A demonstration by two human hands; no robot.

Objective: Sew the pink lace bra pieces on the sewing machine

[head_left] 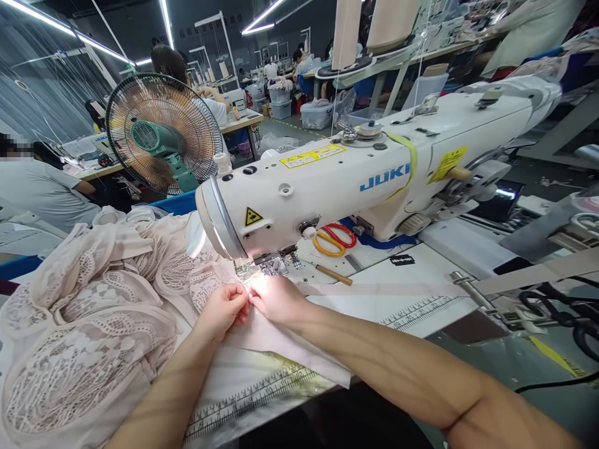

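Just in front of the needle area of a white sewing machine, both hands pinch pale pink fabric. My left hand has its fingers closed on the fabric's edge. Close beside it, fingertips almost meeting, my right hand grips the same cloth. A lamp lights this spot brightly, and the hands partly hide the presser foot. Part of the fabric hangs toward the table's front edge. A large heap of pale pink lace bras lies to the left of my left hand.
Scissors with red and orange handles, a wooden-handled tool and a black blade lie behind my right forearm. A ruler strip runs along the front edge. A fan stands beyond the heap. Other people work at machines behind.
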